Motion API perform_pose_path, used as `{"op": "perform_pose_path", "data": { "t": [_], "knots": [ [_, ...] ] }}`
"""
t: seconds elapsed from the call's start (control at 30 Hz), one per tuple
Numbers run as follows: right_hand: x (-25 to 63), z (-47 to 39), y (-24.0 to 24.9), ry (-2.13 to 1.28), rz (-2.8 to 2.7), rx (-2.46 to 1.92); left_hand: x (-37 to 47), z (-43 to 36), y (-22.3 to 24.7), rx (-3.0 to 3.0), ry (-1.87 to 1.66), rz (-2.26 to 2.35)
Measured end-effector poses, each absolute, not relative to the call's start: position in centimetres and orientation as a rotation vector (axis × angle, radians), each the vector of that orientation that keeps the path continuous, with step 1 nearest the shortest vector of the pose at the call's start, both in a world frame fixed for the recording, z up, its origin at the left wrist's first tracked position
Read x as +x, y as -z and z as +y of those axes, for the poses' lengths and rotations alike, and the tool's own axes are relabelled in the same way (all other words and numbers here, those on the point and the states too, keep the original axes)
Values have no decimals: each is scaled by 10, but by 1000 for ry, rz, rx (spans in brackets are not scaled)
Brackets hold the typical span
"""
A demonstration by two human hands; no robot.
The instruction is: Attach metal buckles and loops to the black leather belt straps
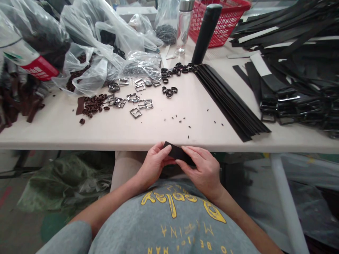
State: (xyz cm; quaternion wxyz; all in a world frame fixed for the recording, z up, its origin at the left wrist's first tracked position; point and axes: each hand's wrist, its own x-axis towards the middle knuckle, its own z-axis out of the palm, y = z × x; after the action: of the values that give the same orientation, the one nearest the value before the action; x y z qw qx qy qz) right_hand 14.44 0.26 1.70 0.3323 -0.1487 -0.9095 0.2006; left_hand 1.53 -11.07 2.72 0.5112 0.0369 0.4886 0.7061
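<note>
Just below the table's front edge, a black strap (177, 152) is pinched between both hands. My left hand (156, 160) grips its left end, thumb on top. Farther along, my right hand (202, 165) holds the strap's right part and hides where it runs on. On the table beyond lie several metal belt buckles (136, 113), a cluster of black belt loops (168, 92) and a few tiny dark pins (180, 121). A stack of black straps (225, 102) lies to the right of the pins.
Brown loops (94, 105) lie on the left, with plastic bags (95, 67) behind. A black bottle (206, 35), a glass bottle (182, 31) and a red basket (227, 21) stand at the back. Belts with buckles (291, 102) pile up at the right.
</note>
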Motion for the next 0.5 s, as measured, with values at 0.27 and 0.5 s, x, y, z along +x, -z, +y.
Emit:
{"op": "perform_pose_path", "data": {
  "t": [0.27,0.5],
  "knots": [
    [138,3,-22,-708,-2475,-356,6,-122,-26,315,-1638,1363],
    [140,4,-22,-610,-2561,-317,-6,-129,-30,1288,-1327,1991]
  ]
}}
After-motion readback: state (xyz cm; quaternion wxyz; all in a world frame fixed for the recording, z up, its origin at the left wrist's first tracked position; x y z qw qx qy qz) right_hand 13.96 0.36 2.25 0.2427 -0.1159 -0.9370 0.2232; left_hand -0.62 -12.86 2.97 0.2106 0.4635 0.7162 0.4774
